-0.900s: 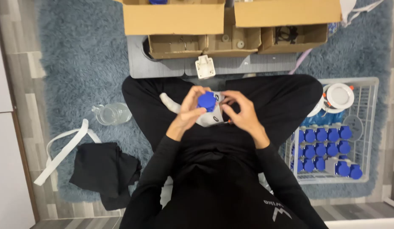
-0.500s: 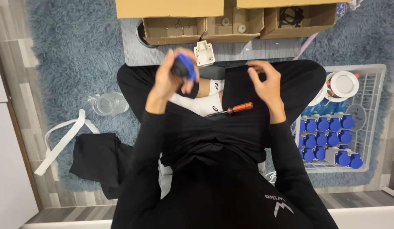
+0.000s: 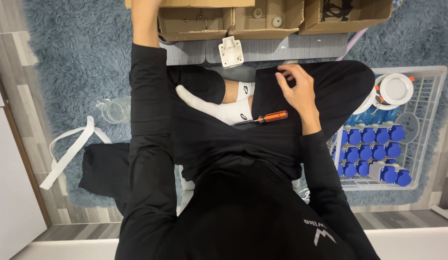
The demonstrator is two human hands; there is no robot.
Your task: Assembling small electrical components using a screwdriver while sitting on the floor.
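Seated operator, legs crossed on a shaggy blue-grey rug (image 3: pixel 74 53); orange-handled screwdriver (image 3: pixel 262 118) as reference point.

The screwdriver lies loose on the black trousers, released by both hands. The right hand (image 3: pixel 296 89) rests just above-right of it, fingers loosely curled, grasping nothing. The left arm extends far above-left of it; the left hand leaves the frame, grip cannot be told. A white plastic socket housing (image 3: pixel 231 50) sits above it; a white wire basket (image 3: pixel 428 120) of blue caps (image 3: pixel 368 144) sits to its right.

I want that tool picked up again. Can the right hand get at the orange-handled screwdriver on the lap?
Probably yes. The right hand rests on the thigh just beside the screwdriver, with nothing lying between them.
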